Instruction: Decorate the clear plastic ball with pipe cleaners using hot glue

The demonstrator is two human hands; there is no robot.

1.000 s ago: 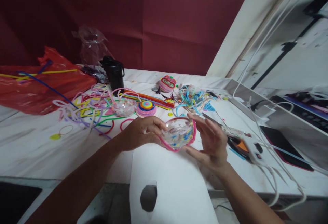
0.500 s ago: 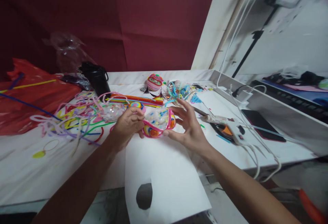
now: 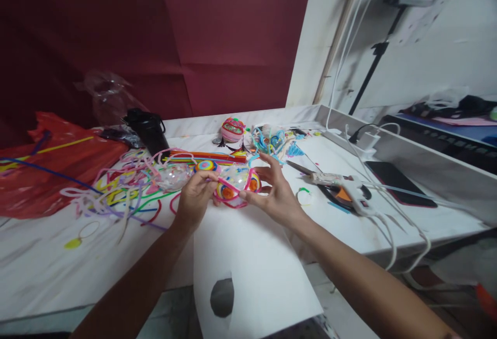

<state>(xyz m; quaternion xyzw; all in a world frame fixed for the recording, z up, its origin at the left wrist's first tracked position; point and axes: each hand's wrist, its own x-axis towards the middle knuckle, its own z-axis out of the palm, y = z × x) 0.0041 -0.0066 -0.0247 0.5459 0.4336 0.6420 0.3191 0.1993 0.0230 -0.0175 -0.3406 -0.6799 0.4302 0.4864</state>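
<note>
Between my two hands is a clear rounded craft ornament (image 3: 237, 177), edged with pink fuzzy stem and bearing orange-and-yellow round patches. My left hand (image 3: 199, 194) pinches its left edge. My right hand (image 3: 272, 190) grips the right side, thumb in front and fingers curled behind. Just left of the ornament lie a rainbow-ringed disc (image 3: 205, 166) and a clear ball (image 3: 174, 176). Below my hands a white sheet (image 3: 252, 266) with a dark round hole hangs over the table's front edge.
Tangled pipe cleaners (image 3: 116, 189) and a red plastic bag (image 3: 58, 168) lie left. A black cup (image 3: 147, 131) leans behind them. A pink ball ornament (image 3: 233, 130) sits at the back. Scissors (image 3: 301, 168), a power strip (image 3: 359, 196) with cables, and a black phone (image 3: 399, 183) are right.
The view has shifted slightly. The ornament has tipped in my hands, so its orange patches face me more. Both hands keep their hold.
</note>
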